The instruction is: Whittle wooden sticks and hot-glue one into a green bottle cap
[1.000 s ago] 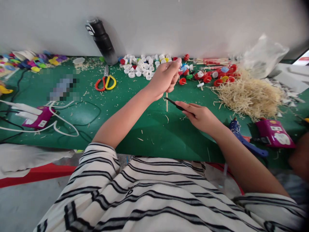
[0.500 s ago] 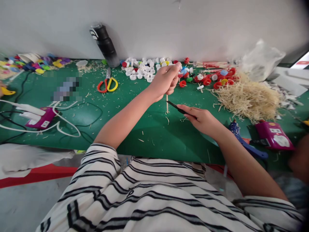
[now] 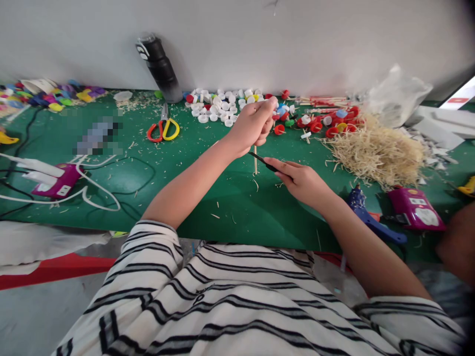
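My left hand (image 3: 255, 123) is closed around the upper part of a thin wooden stick (image 3: 256, 165), whose lower end points down at the green tabletop (image 3: 208, 183). In my right hand (image 3: 297, 178) is a slim black knife (image 3: 267, 165), gripped by its handle. Its dark blade crosses the stick just below my left fist. Whether the stick's tip touches the table I cannot tell. A few pale shavings lie near the stick's lower end.
Behind my left hand are white bottle caps (image 3: 222, 105) and red caps (image 3: 315, 127). Scissors (image 3: 163, 129) and a black bottle (image 3: 161, 69) stand left of them. At right are a wood-shavings heap (image 3: 378, 153), a blue glue gun (image 3: 371, 217), a purple power strip (image 3: 417, 210) and another person's arm (image 3: 458, 242).
The knife has shifted left, so its blade now reaches across the stick. My right hand has moved slightly left with it, while my left hand keeps its hold. The whole view has shifted a little.
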Available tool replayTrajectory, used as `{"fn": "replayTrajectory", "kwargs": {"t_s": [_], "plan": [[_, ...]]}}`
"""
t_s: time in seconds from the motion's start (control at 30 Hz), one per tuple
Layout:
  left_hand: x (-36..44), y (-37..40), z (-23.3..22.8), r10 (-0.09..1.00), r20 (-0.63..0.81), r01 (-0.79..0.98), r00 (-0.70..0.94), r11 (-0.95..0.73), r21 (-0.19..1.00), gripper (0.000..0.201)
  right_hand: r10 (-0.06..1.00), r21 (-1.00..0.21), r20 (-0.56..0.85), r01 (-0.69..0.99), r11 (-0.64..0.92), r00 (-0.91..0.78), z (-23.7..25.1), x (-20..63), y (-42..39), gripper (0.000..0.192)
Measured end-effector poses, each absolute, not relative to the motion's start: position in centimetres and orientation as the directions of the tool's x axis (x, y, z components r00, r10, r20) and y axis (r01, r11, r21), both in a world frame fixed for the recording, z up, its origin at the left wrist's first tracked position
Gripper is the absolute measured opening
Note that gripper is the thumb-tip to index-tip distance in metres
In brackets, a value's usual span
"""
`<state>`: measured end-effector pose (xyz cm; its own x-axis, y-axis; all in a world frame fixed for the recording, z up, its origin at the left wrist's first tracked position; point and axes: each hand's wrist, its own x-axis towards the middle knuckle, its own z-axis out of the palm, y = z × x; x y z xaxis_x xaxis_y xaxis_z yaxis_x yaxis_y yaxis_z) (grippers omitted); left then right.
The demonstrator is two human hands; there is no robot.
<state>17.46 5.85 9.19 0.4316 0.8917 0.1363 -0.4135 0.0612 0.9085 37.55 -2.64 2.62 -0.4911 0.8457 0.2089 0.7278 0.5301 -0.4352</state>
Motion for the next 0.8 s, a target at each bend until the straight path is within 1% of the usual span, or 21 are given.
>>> {"fn": "replayTrajectory", "kwargs": {"t_s": [0.07, 0.2, 0.33, 0.53, 0.6, 0.67, 0.8], "plan": [[17.5, 5.6, 9.4, 0.893, 0.159, -0.364, 0.42, 0.005, 0.931, 0.049, 0.844, -0.441, 0.211, 0.722, 0.532, -0.493, 2.6, 37.6, -2.8, 0.056], [17.6, 5.2, 9.7, 0.895, 0.156, -0.309, 0.418, -0.021, 0.951, 0.051, 0.839, -0.478, 0.217, 0.695, 0.537, -0.499, 2.3, 38.0, -3.0, 0.056], [17.7, 5.2, 9.5, 0.893, 0.169, -0.304, 0.417, -0.038, 0.952, 0.051, 0.842, -0.507, 0.209, 0.682, 0.528, -0.497, 2.1, 38.2, -3.2, 0.056], [17.3, 5.4, 9.6, 0.892, 0.157, -0.313, 0.423, -0.019, 0.95, 0.05, 0.854, -0.515, 0.173, 0.694, 0.504, -0.491, 1.9, 38.6, -3.4, 0.055], [17.0, 5.9, 9.6, 0.906, 0.12, -0.337, 0.405, 0.026, 0.941, 0.05, 0.858, -0.496, 0.154, 0.713, 0.495, -0.49, 1.8, 38.9, -3.5, 0.055], [16.5, 6.5, 9.4, 0.924, 0.047, -0.383, 0.38, 0.111, 0.917, 0.051, 0.857, -0.471, 0.14, 0.728, 0.498, -0.496, 1.7, 39.1, -3.6, 0.054], [15.7, 7.5, 9.0, 0.918, -0.077, -0.509, 0.388, 0.284, 0.812, 0.053, 0.849, -0.439, 0.137, 0.737, 0.514, -0.511, 1.7, 39.1, -3.5, 0.054]]}}
